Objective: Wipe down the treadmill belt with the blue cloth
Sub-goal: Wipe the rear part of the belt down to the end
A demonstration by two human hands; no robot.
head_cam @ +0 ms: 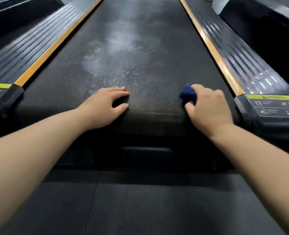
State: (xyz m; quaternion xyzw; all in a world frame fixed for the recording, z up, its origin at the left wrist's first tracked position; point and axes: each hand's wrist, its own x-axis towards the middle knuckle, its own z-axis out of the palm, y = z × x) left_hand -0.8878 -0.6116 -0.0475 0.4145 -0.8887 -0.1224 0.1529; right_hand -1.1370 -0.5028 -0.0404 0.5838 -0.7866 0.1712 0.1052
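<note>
The black textured treadmill belt runs away from me, with pale dusty smears along its middle. My left hand rests flat on the near end of the belt, fingers spread, holding nothing. My right hand is closed around a bunched dark blue cloth and presses it on the belt near the right edge. The cloth pokes out to the left of my fingers, and the rest is hidden under the hand.
Orange strips border the belt on both sides, with ribbed grey side rails beyond them. Black end caps with yellow warning labels sit at the near corners. Dark rubber floor tiles lie below the treadmill's end.
</note>
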